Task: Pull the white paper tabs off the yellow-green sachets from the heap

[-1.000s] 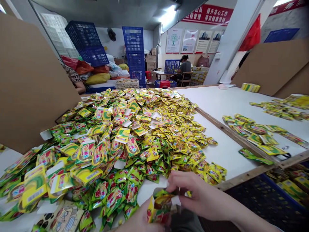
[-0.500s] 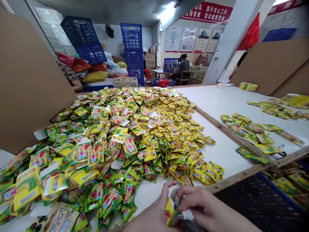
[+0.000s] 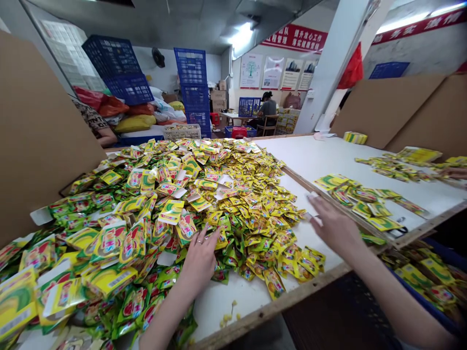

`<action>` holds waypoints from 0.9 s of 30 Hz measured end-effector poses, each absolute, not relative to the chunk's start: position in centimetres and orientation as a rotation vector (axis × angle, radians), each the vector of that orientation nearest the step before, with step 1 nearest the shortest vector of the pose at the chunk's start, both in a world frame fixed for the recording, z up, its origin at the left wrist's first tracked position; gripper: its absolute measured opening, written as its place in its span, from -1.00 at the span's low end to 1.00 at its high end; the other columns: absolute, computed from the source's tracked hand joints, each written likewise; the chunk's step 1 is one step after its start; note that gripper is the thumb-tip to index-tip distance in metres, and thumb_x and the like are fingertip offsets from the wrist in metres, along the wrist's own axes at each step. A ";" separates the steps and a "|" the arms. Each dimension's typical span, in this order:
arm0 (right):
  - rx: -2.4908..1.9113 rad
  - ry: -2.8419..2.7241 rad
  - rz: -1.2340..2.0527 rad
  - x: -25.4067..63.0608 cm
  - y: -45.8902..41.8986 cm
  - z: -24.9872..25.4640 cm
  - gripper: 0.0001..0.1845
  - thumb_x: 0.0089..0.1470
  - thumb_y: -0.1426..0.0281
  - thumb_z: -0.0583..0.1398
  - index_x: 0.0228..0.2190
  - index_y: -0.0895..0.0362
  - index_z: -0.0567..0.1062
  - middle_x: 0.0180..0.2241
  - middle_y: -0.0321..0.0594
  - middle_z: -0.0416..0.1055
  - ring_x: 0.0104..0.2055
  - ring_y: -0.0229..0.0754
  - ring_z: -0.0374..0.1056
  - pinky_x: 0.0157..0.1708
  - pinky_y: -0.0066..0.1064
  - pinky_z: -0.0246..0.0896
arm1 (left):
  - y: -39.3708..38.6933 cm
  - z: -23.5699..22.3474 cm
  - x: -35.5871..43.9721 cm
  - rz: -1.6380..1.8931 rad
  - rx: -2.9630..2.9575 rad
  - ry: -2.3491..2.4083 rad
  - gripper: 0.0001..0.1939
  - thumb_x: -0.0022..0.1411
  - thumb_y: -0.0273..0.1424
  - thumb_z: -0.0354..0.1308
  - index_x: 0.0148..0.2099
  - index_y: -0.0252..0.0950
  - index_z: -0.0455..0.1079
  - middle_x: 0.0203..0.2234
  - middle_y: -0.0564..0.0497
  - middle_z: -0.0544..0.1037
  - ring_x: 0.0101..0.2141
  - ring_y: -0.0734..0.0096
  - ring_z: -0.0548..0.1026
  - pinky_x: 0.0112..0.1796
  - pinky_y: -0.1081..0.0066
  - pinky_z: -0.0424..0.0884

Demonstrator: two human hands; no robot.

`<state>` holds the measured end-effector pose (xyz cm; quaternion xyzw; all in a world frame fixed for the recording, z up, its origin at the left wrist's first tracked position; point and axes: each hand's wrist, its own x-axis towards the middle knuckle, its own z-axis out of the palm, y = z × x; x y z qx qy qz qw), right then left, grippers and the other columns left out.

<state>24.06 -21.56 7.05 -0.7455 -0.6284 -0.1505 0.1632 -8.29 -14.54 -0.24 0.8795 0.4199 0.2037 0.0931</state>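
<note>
A large heap of yellow-green foil sachets [image 3: 175, 209] covers the white table [image 3: 233, 304]. My left hand [image 3: 200, 260] lies on the heap's near side, fingers apart, with a ring on one finger and nothing visibly held. My right hand [image 3: 337, 228] reaches out over the bare tabletop, near a raised wooden divider [image 3: 328, 204]. A pale scrap [image 3: 314, 211] shows at its fingertips, and I cannot tell whether it is held. Loose sachets [image 3: 361, 204] lie beyond the divider.
A co-worker's hand [image 3: 454, 172] is at the far right among more sachets. A blue crate of sachets [image 3: 426, 277] sits below the table's right edge. A cardboard sheet [image 3: 40, 136] stands at the left. Stacked blue crates [image 3: 191, 82] rise at the back.
My hands have separated from their position together at the table's near edge. The opened packet they held is no longer visible. The view has swung slightly.
</note>
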 end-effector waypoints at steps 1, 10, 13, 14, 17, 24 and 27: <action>-2.087 -1.884 -0.347 22.4 -21.2 6.4 -0.60 0.09 0.35 -0.01 -0.04 0.17 0.31 0.03 0.01 0.28 -0.17 0.02 0.35 -0.35 -0.24 0.26 | -14.4 -0.5 -8.5 0.587 2.650 1.260 -0.43 0.05 -0.69 -0.12 0.13 -0.33 0.20 0.02 -0.10 0.42 0.17 0.08 0.11 0.09 -0.02 0.09; -2.022 -1.963 0.014 16.0 -21.5 1.3 -0.76 0.02 0.44 0.03 -0.38 0.14 0.50 -0.41 -0.07 0.48 -0.25 0.00 0.32 -0.26 -0.21 0.21 | -18.4 -1.2 -12.0 1.201 2.284 1.320 -0.76 0.18 -0.45 -0.02 -0.26 -0.15 0.49 0.05 -0.09 0.36 0.03 0.17 0.31 -0.02 0.11 0.27; -1.963 -1.845 0.097 17.0 -21.7 2.3 -0.71 0.03 0.43 0.01 -0.30 0.16 0.50 -0.30 -0.04 0.48 -0.18 0.00 0.33 -0.22 -0.19 0.23 | -19.3 -2.2 -12.8 1.263 1.970 1.339 -0.80 0.15 -0.41 0.03 -0.28 -0.15 0.49 -0.23 -0.02 0.57 -0.12 0.22 0.46 -0.12 0.23 0.39; -1.860 -1.767 0.233 16.6 -21.8 2.7 -0.74 0.02 0.41 0.04 -0.31 0.15 0.50 -0.24 -0.04 0.47 -0.14 -0.02 0.32 -0.19 -0.20 0.23 | -19.6 -2.5 -12.8 1.293 1.890 1.355 -0.81 0.13 -0.40 0.05 -0.29 -0.15 0.50 -0.31 0.01 0.60 -0.15 0.21 0.48 -0.13 0.24 0.40; -1.325 -1.281 0.956 12.6 -22.7 3.3 -0.85 -0.07 0.34 0.19 -0.38 0.09 0.51 -0.18 -0.14 0.45 -0.14 -0.10 0.34 -0.20 -0.30 0.26 | -20.6 -3.0 -11.9 1.376 1.752 1.388 -0.84 0.09 -0.40 0.11 -0.30 -0.12 0.50 -0.37 0.03 0.62 -0.19 0.19 0.51 -0.13 0.24 0.39; -0.899 -0.650 1.474 4.0 -23.3 1.4 -0.74 -0.27 0.33 0.38 -0.58 0.18 0.42 -0.61 -0.37 0.42 -0.55 -0.34 0.32 -0.48 -0.51 0.23 | -22.9 -3.2 -9.4 1.423 1.498 1.385 -0.93 0.12 -0.34 0.07 -0.28 -0.11 0.31 -0.31 0.00 0.53 -0.22 0.25 0.48 -0.12 0.27 0.34; -0.961 -0.752 1.314 5.1 -23.0 0.9 -0.73 -0.30 0.33 0.39 -0.57 0.19 0.44 -0.66 -0.41 0.38 -0.58 -0.39 0.28 -0.52 -0.58 0.17 | -23.4 -3.0 -9.4 1.323 1.242 1.236 -0.60 0.10 -0.21 0.05 -0.02 -0.05 0.03 -0.26 -0.02 0.48 -0.28 0.24 0.50 -0.32 0.34 0.43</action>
